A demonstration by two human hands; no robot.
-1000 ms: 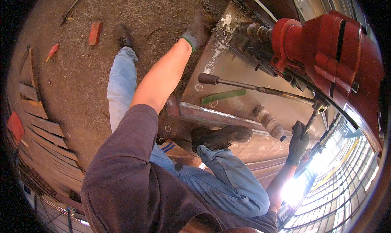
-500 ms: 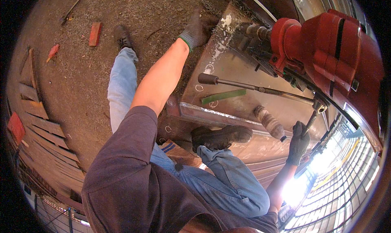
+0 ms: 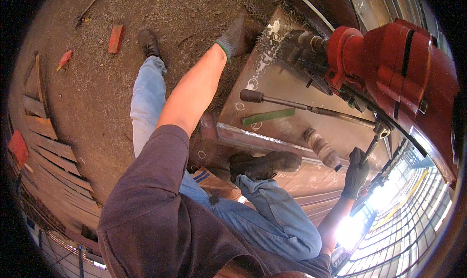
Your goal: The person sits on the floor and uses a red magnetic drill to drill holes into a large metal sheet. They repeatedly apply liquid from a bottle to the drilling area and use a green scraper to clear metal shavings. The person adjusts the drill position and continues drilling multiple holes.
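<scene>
My right hand [image 3: 357,173], in a dark grey glove, is closed round one spoke of the feed handle [image 3: 340,113] on a red drilling machine [image 3: 389,64]. Another spoke, tipped with a dark knob, reaches left above the steel plate [image 3: 292,93]. The drill bit end [image 3: 311,40] meets the plate near its far edge, among metal shavings. My left hand [image 3: 234,39], in a grey glove with a green cuff, is at the plate's far left edge. Its fingers are lost in shadow, so their grip cannot be made out.
A green strip [image 3: 268,116] and a grimy banded bottle-like cylinder [image 3: 322,149] lie on the plate. My boot [image 3: 265,165] is beside the plate's near edge. Red blocks [image 3: 115,38] and flat metal pieces [image 3: 58,149] lie on the dirt floor [image 3: 97,88] to the left.
The whole view has shifted very slightly. My right hand stays on the handle spoke, and my left hand remains at the plate's edge.
</scene>
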